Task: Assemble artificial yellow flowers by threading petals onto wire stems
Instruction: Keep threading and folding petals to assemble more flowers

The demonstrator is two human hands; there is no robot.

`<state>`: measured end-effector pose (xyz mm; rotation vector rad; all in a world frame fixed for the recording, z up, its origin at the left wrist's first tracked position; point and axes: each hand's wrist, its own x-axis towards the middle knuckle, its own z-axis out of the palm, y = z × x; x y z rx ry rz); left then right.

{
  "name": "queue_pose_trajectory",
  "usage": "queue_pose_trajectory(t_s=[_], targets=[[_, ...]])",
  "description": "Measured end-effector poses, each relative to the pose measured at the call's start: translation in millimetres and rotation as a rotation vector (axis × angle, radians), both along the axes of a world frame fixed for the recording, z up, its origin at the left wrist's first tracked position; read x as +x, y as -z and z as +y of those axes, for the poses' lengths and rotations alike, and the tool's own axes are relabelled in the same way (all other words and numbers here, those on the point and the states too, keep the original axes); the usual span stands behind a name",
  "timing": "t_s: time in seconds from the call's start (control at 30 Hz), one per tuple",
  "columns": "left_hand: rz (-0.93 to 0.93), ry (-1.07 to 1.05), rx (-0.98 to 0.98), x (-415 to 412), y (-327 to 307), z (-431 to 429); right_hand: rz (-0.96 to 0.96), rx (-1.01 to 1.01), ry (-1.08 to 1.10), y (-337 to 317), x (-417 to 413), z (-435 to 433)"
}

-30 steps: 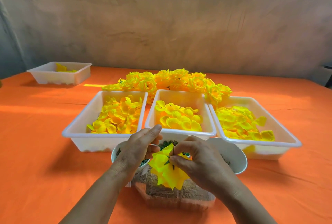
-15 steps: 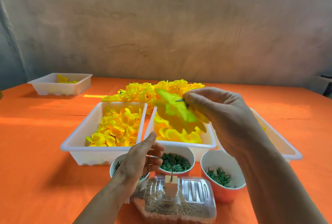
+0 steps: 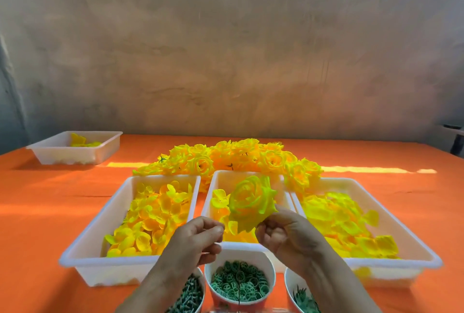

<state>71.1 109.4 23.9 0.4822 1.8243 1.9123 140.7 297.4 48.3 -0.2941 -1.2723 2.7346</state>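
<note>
Fingers of R hand [image 3: 283, 234] pinching 1 yellow flower [image 3: 252, 202], over mid tray [image 3: 208, 199] of 3 near ones. L hand [image 3: 198, 239] fingers curled, grasp unclear. 4 trays [image 3: 75, 159] total, 3 cups [image 3: 267, 266] on orange surface [image 3: 50, 212].

We sit in a small craft workshop. Beyond our left hand [image 3: 198, 239] and right hand [image 3: 288, 234] stand trays [image 3: 100, 219] of sorted petals [image 3: 155, 214] and a heap of finished flowers [image 3: 241, 154]. Nearer than the hands are cups [image 3: 251, 255] of green parts, all on an orange cloth [image 3: 37, 212] before a bare wall [image 3: 226, 61].
</note>
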Motion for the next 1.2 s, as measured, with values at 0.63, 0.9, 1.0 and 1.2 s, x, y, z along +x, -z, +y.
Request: queue_pose_trajectory(t_s=[0.63, 0.9, 1.0, 1.2], targets=[[-0.186, 0.114, 0.166, -74, 12, 66, 0.008, 0.875, 0.257, 34, -63, 26], [-0.25, 0.148, 0.299, -78, 20, 62, 0.047, 0.868, 0.263, 40, -64, 29], [-0.206, 0.144, 0.232, -76, 19, 66, 0.014, 0.849, 0.28, 42, -66, 32], [-0.199, 0.11, 0.205, -75, 18, 68, -0.073, 0.923, 0.244, 40, -66, 32]])
